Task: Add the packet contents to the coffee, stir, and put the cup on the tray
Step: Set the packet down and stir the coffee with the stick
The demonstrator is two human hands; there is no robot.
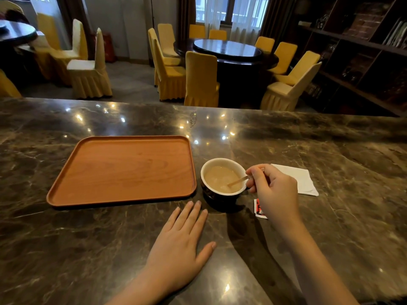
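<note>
A dark cup (222, 198) with a white inner rim stands on the marble counter, just right of the brown wooden tray (123, 170). It holds pale milky coffee. My right hand (273, 190) pinches a thin wooden stir stick (237, 180) whose tip is in the coffee. A red and white packet (259, 209) lies on the counter, partly hidden under my right wrist. My left hand (182, 243) rests flat on the counter in front of the cup, fingers apart, holding nothing. Nothing lies on the tray.
A folded white napkin (304, 179) lies right of the cup, behind my right hand. The counter's far edge (198, 104) runs across the view. Beyond it are yellow-covered chairs, a round dark table (226, 49) and shelving at the right.
</note>
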